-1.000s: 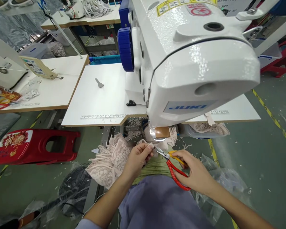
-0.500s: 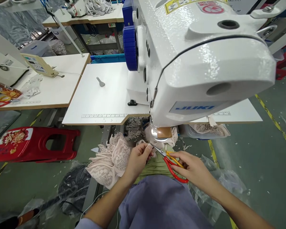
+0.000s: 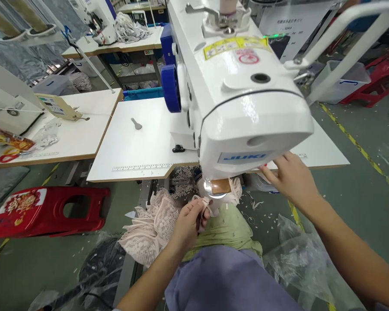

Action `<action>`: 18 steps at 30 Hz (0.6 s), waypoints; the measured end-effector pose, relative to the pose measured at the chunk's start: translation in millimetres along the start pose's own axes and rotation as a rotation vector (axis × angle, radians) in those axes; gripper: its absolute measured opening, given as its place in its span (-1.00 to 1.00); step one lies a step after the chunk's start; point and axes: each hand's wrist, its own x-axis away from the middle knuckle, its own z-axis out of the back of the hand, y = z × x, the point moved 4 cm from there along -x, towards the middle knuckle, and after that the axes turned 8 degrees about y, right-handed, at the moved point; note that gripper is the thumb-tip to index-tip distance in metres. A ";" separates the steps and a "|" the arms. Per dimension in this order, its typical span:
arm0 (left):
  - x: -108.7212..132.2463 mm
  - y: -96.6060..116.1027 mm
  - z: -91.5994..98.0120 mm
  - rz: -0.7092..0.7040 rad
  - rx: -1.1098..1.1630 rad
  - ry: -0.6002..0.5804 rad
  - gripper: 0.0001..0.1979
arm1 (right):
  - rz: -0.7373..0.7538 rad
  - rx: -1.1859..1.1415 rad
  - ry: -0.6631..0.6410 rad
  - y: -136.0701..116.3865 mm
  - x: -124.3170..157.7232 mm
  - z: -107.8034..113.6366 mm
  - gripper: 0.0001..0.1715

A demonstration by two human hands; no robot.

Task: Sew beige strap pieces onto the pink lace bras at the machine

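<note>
My left hand pinches a pale pink strap end just below the head of the white sewing machine. To its left hangs a bunch of pink lace cups. My right hand is raised at the right edge of the machine head, over the white table. A small red bit shows at its fingertips; most of what it holds, if anything, is hidden behind the machine head. More pink fabric lies under the machine's round metal part.
A grey flat tool lies on the white tabletop. At the left are a second table and a red stool. Clear plastic bags lie on the floor at the right. A green cloth covers my lap.
My right hand has moved up and right from beside my left hand to the machine head's edge. The red and yellow scissors are no longer visible near my lap. The camera view has shifted.
</note>
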 end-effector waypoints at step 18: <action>12.9 -79.7 -17.8 -0.285 -0.416 -0.339 -0.18 | -1.077 -1.316 -0.322 -69.1 85.3 -60.0 -0.60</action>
